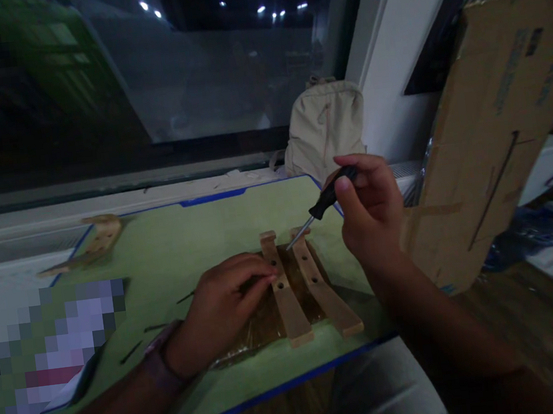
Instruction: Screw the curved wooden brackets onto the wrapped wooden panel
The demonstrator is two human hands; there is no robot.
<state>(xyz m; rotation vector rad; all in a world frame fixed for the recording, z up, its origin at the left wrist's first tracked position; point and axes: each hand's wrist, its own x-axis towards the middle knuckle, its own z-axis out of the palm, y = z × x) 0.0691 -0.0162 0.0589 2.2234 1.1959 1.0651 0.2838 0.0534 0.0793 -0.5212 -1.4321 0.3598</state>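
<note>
My right hand (372, 212) is closed round the black handle of a screwdriver (328, 197), raised over the board. The thin metal shaft slants down to the left, its tip near two wooden pieces. My left hand (234, 291) has its thumb and fingers pinched together at the left wooden piece (294, 315), close by its dark holes; whatever is between the fingertips is too small to make out. Beside it lies the right wooden piece (336, 300), also with two holes. Both rest across a brown, shiny taped slab (252, 334), partly covered by my left hand.
Dark thin screws or rods (132, 352) lie left of my wrist on the green, blue-edged tabletop (174, 239). Another curved wooden piece (101, 238) is at the far left corner. A beige backpack (324, 124) stands by the window; a large cardboard sheet (508, 125) leans at right.
</note>
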